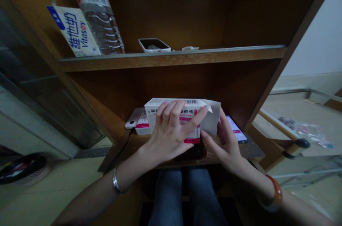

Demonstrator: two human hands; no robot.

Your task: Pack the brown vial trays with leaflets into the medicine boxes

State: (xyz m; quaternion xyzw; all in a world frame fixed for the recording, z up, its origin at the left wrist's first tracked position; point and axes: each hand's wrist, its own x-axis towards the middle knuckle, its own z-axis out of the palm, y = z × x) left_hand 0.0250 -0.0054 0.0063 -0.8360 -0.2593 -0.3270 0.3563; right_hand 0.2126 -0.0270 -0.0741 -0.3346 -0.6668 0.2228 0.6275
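A white and pink medicine box [152,112] with printed characters and a barcode is held above the lower shelf. My left hand [171,130] is wrapped around its front and top, a ring on one finger. At the box's right end an end flap [211,121] stands out, open. My right hand [226,140] pinches the edge of this flap between thumb and fingers. Behind the box, to the left, a smaller white and pink box [143,125] lies on the shelf. The inside of the held box does not show.
A phone with a lit screen [236,129] lies right of my hands, a white device [133,117] left. The upper shelf [181,58] bears a Vitasoy carton [76,33], a water bottle [103,26] and a white-rimmed tray-like object [155,45]. A basket [24,169] stands on the floor.
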